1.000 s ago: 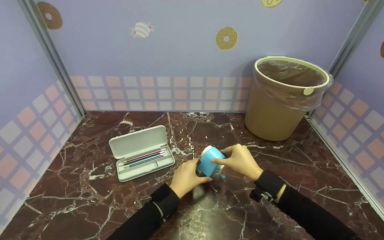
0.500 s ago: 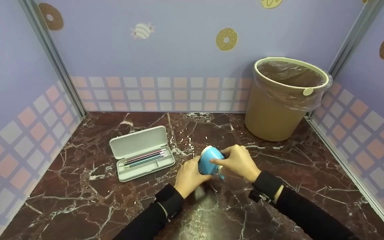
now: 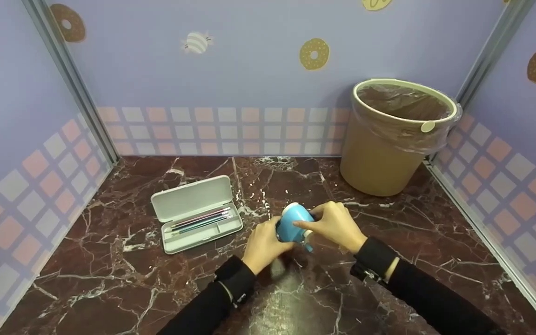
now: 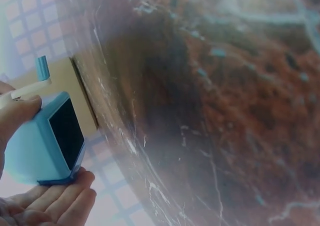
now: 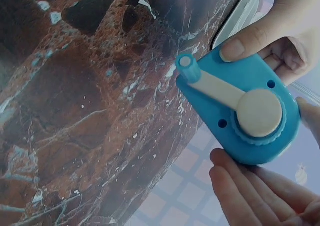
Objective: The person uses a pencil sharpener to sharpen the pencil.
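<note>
A blue crank pencil sharpener (image 3: 291, 225) is held up over the dark marble tabletop between both hands. My left hand (image 3: 264, 244) grips its left side, with the thumb along the near edge. My right hand (image 3: 337, 225) holds it from the right, its thumb on the blue body. In the right wrist view the flat side of the pencil sharpener (image 5: 245, 70) shows, with a cream crank arm (image 5: 217, 89) and a blue knob (image 5: 188, 68). The left wrist view shows a dark panel (image 4: 67, 128) on its end.
An open grey pencil case (image 3: 193, 186) lies left of the hands, with several pencils (image 3: 200, 221) inside. At the back right stands a tan trash bin (image 3: 379, 158) lined with a clear bag. Patterned walls enclose the tabletop on three sides. Small white specks dot the marble behind the hands.
My left hand and forearm have shifted slightly right, and the hand's hold on the pencil sharpener has changed a little. The pencil sharpener has turned slightly. My right hand is nearly still.
</note>
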`<action>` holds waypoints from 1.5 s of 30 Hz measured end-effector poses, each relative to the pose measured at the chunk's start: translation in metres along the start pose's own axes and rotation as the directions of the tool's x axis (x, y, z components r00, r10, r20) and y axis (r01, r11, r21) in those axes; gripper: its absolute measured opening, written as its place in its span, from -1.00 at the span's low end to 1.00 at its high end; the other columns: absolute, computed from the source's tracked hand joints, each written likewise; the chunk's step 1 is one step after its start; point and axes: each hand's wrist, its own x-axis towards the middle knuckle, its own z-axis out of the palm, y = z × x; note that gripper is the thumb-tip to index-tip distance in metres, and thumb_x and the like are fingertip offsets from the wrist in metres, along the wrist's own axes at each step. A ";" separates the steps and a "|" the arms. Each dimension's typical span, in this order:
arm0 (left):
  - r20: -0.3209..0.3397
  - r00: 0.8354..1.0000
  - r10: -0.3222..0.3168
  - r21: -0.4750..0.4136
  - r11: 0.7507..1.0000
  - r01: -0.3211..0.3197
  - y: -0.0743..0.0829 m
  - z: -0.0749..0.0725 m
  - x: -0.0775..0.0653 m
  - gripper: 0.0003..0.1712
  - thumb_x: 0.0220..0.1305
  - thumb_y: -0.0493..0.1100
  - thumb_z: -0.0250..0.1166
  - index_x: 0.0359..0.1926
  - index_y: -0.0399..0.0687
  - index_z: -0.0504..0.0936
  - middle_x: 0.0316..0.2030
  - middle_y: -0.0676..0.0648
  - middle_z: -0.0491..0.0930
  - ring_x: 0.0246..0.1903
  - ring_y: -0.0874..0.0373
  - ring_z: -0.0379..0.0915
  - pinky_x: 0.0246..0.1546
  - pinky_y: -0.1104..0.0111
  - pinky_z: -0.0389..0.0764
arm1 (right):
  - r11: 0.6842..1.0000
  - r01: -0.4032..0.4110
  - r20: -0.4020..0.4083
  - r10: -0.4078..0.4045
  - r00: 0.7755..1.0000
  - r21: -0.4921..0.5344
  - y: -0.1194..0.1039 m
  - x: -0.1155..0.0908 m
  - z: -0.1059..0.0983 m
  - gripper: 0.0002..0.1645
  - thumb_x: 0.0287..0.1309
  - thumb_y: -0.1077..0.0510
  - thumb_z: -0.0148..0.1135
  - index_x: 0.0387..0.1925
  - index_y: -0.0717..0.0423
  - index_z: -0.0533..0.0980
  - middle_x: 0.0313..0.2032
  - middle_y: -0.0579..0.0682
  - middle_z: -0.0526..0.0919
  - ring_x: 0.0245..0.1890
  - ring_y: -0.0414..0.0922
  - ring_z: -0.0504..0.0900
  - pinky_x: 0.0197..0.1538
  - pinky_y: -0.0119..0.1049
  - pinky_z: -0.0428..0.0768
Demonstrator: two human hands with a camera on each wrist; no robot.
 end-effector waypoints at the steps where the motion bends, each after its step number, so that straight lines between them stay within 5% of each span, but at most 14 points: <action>1: 0.009 1.000 0.003 -0.011 1.000 -0.003 -0.001 -0.001 0.000 -0.24 -0.07 -0.11 0.61 0.17 -0.30 0.59 -0.06 -0.30 0.76 -0.16 -0.13 0.76 -0.10 0.07 0.75 | 1.000 0.001 0.012 -0.002 1.000 0.010 0.000 0.000 -0.002 -0.56 0.07 -0.26 0.49 -0.46 0.04 0.76 -0.77 -0.17 0.56 -0.81 -0.41 0.21 -0.56 -0.50 0.21; 8: 0.124 0.992 0.028 -0.104 0.995 -0.015 -0.008 -0.017 0.003 -0.15 -0.04 -0.04 0.62 0.23 -0.37 0.55 -0.04 -0.32 0.75 -0.16 -0.08 0.74 -0.07 0.12 0.74 | 0.997 0.071 0.137 -0.075 0.988 0.034 0.003 0.002 -0.020 -0.44 0.19 -0.19 0.43 -0.06 0.22 0.73 -0.41 0.09 0.84 -0.68 -0.24 0.62 -0.51 -0.50 0.49; 13: 0.259 0.964 0.053 -0.215 0.977 0.004 -0.017 -0.030 0.003 -0.17 -0.05 -0.07 0.63 0.20 -0.41 0.55 0.03 -0.36 0.72 -0.04 -0.12 0.74 0.04 0.10 0.73 | 0.970 0.243 0.242 -0.230 0.943 -0.026 0.008 0.004 -0.036 -0.51 0.23 0.06 0.42 0.10 0.27 0.65 -0.06 0.16 0.82 -0.37 -0.12 0.82 -0.17 -0.36 0.74; 16: 0.376 0.923 0.080 -0.308 0.950 0.043 -0.022 -0.035 0.003 -0.21 -0.02 -0.12 0.61 0.21 -0.40 0.55 0.06 -0.34 0.71 0.03 -0.14 0.71 0.12 0.08 0.70 | 0.918 0.385 0.303 -0.343 0.889 -0.091 0.011 0.003 -0.041 -0.50 0.16 0.21 0.45 0.15 0.25 0.63 0.04 0.17 0.78 -0.24 -0.03 0.82 -0.06 -0.20 0.76; 20: 0.520 0.845 0.120 -0.366 0.926 0.094 -0.027 -0.037 0.004 -0.23 0.06 -0.14 0.57 0.26 -0.35 0.53 0.12 -0.30 0.69 0.09 -0.11 0.69 0.19 0.13 0.67 | 0.866 0.490 0.349 -0.431 0.832 -0.098 0.010 -0.001 -0.041 -0.40 0.06 0.32 0.49 0.20 0.19 0.60 0.08 0.14 0.77 -0.06 0.02 0.81 -0.01 -0.16 0.76; 24: 0.615 0.777 0.138 -0.372 0.919 0.131 -0.027 -0.036 0.005 -0.27 0.11 -0.15 0.55 0.29 -0.26 0.54 0.14 -0.23 0.69 0.07 -0.03 0.71 0.17 0.24 0.68 | 0.850 0.524 0.386 -0.463 0.798 -0.062 0.007 -0.005 -0.038 -0.31 -0.02 0.35 0.50 0.23 0.14 0.59 0.08 0.08 0.78 0.00 0.00 0.79 0.07 -0.15 0.74; 28: 0.668 0.725 0.166 -0.399 0.903 0.161 -0.026 -0.035 0.005 -0.34 0.14 -0.21 0.52 0.27 -0.25 0.56 0.14 -0.23 0.69 0.09 -0.03 0.70 0.18 0.28 0.66 | 0.849 0.527 0.423 -0.470 0.775 -0.022 0.002 -0.009 -0.035 -0.26 -0.07 0.36 0.50 0.24 0.13 0.58 0.08 0.04 0.77 0.03 -0.04 0.78 0.13 -0.15 0.72; 42: 0.779 0.589 0.214 -0.420 0.875 0.239 -0.025 -0.034 0.005 -0.34 0.20 -0.34 0.44 0.33 -0.30 0.49 0.22 -0.30 0.63 0.21 -0.14 0.62 0.21 0.32 0.64 | 0.853 0.522 0.509 -0.461 0.727 0.027 -0.004 -0.017 -0.030 -0.12 -0.15 0.34 0.51 0.33 0.07 0.51 0.21 0.01 0.71 0.15 -0.06 0.73 0.21 -0.19 0.68; 45: 0.792 0.570 0.219 -0.424 0.869 0.255 -0.026 -0.033 0.004 -0.33 0.20 -0.35 0.44 0.34 -0.31 0.48 0.21 -0.31 0.64 0.23 -0.12 0.62 0.21 0.32 0.64 | 0.848 0.529 0.521 -0.459 0.719 0.017 -0.005 -0.018 -0.029 -0.15 -0.15 0.32 0.53 0.31 0.07 0.54 0.20 -0.01 0.72 0.13 -0.07 0.74 0.19 -0.22 0.68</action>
